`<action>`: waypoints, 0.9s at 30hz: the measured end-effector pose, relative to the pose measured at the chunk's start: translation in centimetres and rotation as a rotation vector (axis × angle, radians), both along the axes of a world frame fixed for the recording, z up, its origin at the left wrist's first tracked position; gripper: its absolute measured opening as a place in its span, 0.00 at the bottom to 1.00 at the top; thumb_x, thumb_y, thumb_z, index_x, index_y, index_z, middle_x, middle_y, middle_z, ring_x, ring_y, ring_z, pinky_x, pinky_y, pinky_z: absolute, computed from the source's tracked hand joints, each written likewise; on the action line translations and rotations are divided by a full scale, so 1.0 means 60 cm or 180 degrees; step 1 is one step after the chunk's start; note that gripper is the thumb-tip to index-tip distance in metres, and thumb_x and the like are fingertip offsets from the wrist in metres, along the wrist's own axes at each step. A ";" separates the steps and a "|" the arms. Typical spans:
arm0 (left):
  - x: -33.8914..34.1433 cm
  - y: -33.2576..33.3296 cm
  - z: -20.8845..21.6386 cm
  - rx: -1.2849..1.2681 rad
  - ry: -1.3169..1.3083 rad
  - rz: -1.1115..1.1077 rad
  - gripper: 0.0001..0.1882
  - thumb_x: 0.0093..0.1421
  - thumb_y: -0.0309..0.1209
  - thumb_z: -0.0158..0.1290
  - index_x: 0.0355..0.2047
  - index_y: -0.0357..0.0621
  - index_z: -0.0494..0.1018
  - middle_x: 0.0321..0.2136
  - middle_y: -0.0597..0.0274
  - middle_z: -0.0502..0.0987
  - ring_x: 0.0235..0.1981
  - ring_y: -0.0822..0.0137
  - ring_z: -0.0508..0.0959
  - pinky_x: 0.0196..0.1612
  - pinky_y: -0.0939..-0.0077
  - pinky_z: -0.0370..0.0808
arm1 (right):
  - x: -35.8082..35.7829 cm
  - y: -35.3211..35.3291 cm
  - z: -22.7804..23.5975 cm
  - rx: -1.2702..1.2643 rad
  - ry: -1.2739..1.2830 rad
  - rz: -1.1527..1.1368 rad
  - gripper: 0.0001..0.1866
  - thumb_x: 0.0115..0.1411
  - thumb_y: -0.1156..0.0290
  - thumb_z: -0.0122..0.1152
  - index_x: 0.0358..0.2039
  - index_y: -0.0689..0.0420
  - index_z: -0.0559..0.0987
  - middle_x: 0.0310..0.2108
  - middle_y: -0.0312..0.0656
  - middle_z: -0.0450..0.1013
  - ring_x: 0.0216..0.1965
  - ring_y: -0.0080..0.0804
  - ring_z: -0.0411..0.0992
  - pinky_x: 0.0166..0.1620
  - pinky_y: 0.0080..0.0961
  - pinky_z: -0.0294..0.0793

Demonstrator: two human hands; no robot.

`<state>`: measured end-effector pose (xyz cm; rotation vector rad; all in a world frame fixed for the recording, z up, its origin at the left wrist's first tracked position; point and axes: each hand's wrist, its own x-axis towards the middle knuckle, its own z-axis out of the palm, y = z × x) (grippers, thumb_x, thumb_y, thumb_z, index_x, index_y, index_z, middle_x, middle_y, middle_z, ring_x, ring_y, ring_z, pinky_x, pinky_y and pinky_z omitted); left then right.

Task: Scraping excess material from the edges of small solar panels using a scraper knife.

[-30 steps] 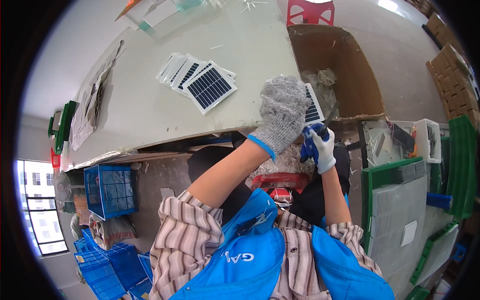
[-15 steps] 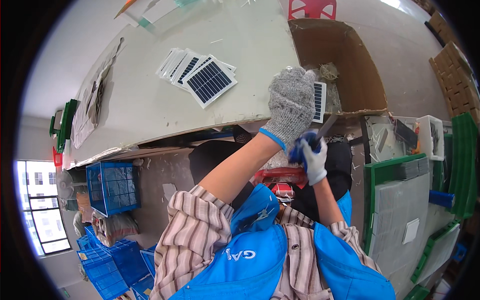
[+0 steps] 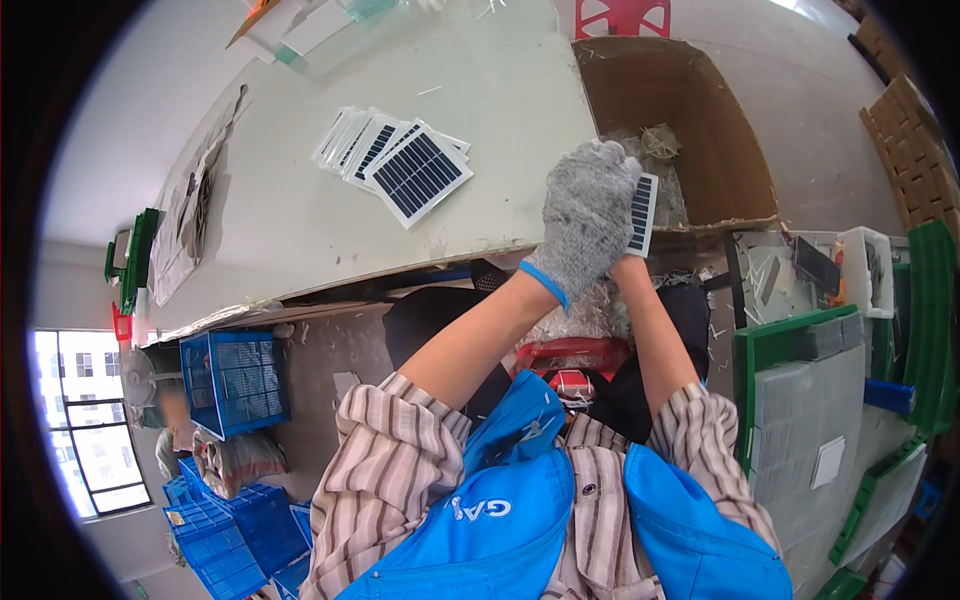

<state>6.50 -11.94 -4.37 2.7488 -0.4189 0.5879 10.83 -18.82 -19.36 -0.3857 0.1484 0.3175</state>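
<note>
My left hand (image 3: 592, 205), in a grey knit glove with a blue cuff, is closed on a small solar panel (image 3: 643, 215) at the table's near right edge. Dark cells and a white border show on the part of the panel that sticks out past the glove. My right forearm (image 3: 660, 330) reaches up to the same spot. The right hand itself is hidden behind the left glove and the panel, so neither its fingers nor anything in them shows. A fanned pile of similar solar panels (image 3: 420, 175) lies on the white table (image 3: 500, 120), left of my hands.
Beside the table stands an open cardboard box (image 3: 720, 150) with clear plastic scraps in it. Green trays (image 3: 745, 400) with flat pale sheets fill the right side. Blue crates (image 3: 235, 380) stand on the floor at left. A red stool (image 3: 622, 15) is beyond the box.
My right hand, in a white and blue glove with a bladed tool, has gone up behind my left hand and out of sight. The left hand and held panel shifted slightly and tilted.
</note>
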 end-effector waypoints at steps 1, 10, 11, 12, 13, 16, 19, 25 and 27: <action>0.001 -0.011 0.006 -0.0062 -0.0118 -0.0026 0.17 0.48 0.29 0.51 0.40 0.42 0.73 0.40 0.52 0.72 0.47 0.52 0.70 0.51 0.55 0.66 | -0.003 -0.019 -0.031 -0.0968 -0.0522 -0.0399 0.15 0.64 0.73 0.47 0.51 0.59 0.68 0.47 0.38 0.69 0.46 0.27 0.69 0.50 0.28 0.70; -0.015 0.053 0.014 -0.0677 -0.0581 -0.0243 0.19 0.49 0.33 0.56 0.42 0.43 0.73 0.41 0.55 0.74 0.47 0.54 0.72 0.50 0.59 0.68 | -0.101 -0.106 0.238 -0.2483 -0.0752 0.0136 0.06 0.57 0.74 0.59 0.34 0.60 0.75 0.19 0.34 0.70 0.15 0.19 0.66 0.18 0.17 0.67; -0.024 0.073 0.032 -0.0698 -0.0769 -0.0192 0.24 0.48 0.38 0.58 0.46 0.44 0.71 0.46 0.54 0.72 0.50 0.53 0.70 0.54 0.59 0.65 | -0.082 -0.110 0.254 -0.2724 -0.1064 -0.0135 0.07 0.57 0.75 0.58 0.36 0.62 0.75 0.20 0.35 0.71 0.15 0.19 0.67 0.19 0.17 0.68; -0.035 0.106 0.050 -0.0681 -0.0948 -0.0111 0.31 0.47 0.43 0.61 0.50 0.44 0.69 0.50 0.53 0.70 0.54 0.53 0.68 0.57 0.59 0.63 | -0.056 -0.106 0.267 -0.2916 -0.1378 -0.0385 0.08 0.57 0.77 0.58 0.38 0.63 0.75 0.22 0.35 0.72 0.16 0.18 0.68 0.19 0.16 0.68; -0.052 0.157 0.062 -0.0365 -0.0912 0.0080 0.36 0.46 0.48 0.61 0.53 0.44 0.66 0.53 0.52 0.68 0.56 0.52 0.65 0.59 0.59 0.60 | -0.029 -0.098 0.283 -0.3346 -0.2121 -0.0318 0.10 0.57 0.77 0.58 0.40 0.64 0.76 0.27 0.37 0.74 0.19 0.17 0.70 0.21 0.15 0.69; -0.087 0.285 0.079 0.0512 -0.0515 0.0585 0.42 0.45 0.55 0.60 0.55 0.42 0.64 0.55 0.50 0.65 0.59 0.51 0.62 0.62 0.58 0.57 | 0.049 -0.018 0.336 -0.4865 -0.4018 -0.1580 0.16 0.49 0.75 0.65 0.40 0.61 0.77 0.33 0.43 0.74 0.32 0.34 0.75 0.39 0.24 0.73; -0.082 0.316 0.081 0.1106 0.0070 0.0786 0.43 0.47 0.57 0.58 0.55 0.39 0.64 0.55 0.48 0.66 0.59 0.50 0.62 0.62 0.57 0.55 | 0.130 0.038 0.315 -0.6027 -0.5324 -0.1733 0.14 0.47 0.69 0.64 0.36 0.54 0.78 0.34 0.42 0.72 0.34 0.42 0.74 0.39 0.34 0.73; -0.071 0.316 0.135 0.1256 0.0688 0.0424 0.21 0.55 0.45 0.53 0.40 0.41 0.73 0.37 0.52 0.77 0.38 0.56 0.79 0.38 0.64 0.76 | 0.119 0.042 0.299 -0.6201 -0.4746 -0.1269 0.13 0.49 0.70 0.63 0.38 0.53 0.77 0.36 0.42 0.74 0.35 0.42 0.75 0.40 0.33 0.74; -0.081 0.306 0.147 0.1286 0.0126 0.0314 0.19 0.53 0.41 0.54 0.40 0.42 0.73 0.37 0.54 0.77 0.37 0.58 0.79 0.38 0.65 0.76 | 0.073 0.023 0.313 -0.5036 -0.3638 -0.1862 0.10 0.54 0.73 0.61 0.38 0.57 0.76 0.32 0.41 0.76 0.34 0.35 0.77 0.39 0.26 0.75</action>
